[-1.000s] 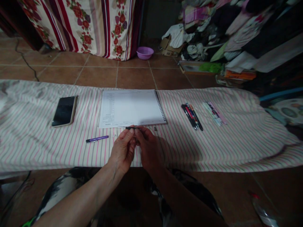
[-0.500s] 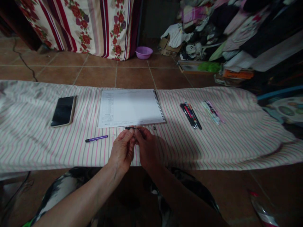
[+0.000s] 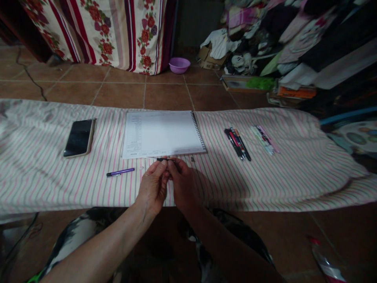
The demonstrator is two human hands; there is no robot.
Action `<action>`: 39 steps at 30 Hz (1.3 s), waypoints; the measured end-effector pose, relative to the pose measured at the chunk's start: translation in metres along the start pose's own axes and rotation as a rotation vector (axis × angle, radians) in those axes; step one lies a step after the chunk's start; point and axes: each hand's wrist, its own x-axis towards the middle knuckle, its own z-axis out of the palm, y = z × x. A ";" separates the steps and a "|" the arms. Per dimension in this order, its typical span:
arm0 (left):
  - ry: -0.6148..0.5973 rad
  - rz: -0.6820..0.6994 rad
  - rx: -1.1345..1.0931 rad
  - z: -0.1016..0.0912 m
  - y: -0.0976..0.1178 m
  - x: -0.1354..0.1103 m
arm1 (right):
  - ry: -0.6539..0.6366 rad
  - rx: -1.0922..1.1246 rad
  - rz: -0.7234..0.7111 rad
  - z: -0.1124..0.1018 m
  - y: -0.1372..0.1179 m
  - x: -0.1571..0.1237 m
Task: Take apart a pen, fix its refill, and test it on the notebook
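Observation:
Just below the spiral notebook's near edge, my left hand (image 3: 152,181) and my right hand (image 3: 182,181) meet, thumbs and fingertips pinched on a slim black pen part (image 3: 160,159). A thin pale rod sticks out of it to the left; its right end is hidden by my fingers. The open spiral notebook (image 3: 169,131) lies flat, with printed columns on its left side and binding on the right. To the left of my hands a purple pen (image 3: 120,172) lies on the cloth. Right of my fingers sits a tiny dark piece (image 3: 193,159), too small to name.
Striped cloth (image 3: 279,181) covers the low table. A phone (image 3: 79,138) lies at left; several pens (image 3: 238,144) and pale pens (image 3: 266,140) lie at right. Beyond are a purple basin (image 3: 179,65), a floral curtain (image 3: 118,35) and heaped clothes. A plastic bottle (image 3: 326,261) is at lower right.
Almost nothing differs. Both hands keep their pinch on the black pen part at nearly the same spot, and the items on the cloth stay put.

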 end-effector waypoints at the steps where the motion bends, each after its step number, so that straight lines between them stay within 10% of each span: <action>1: -0.002 -0.002 0.001 0.000 0.000 0.000 | -0.003 0.005 -0.001 0.000 0.000 0.000; 39: -0.002 -0.009 -0.013 -0.007 0.001 0.006 | 0.015 -0.027 0.009 0.000 0.002 -0.001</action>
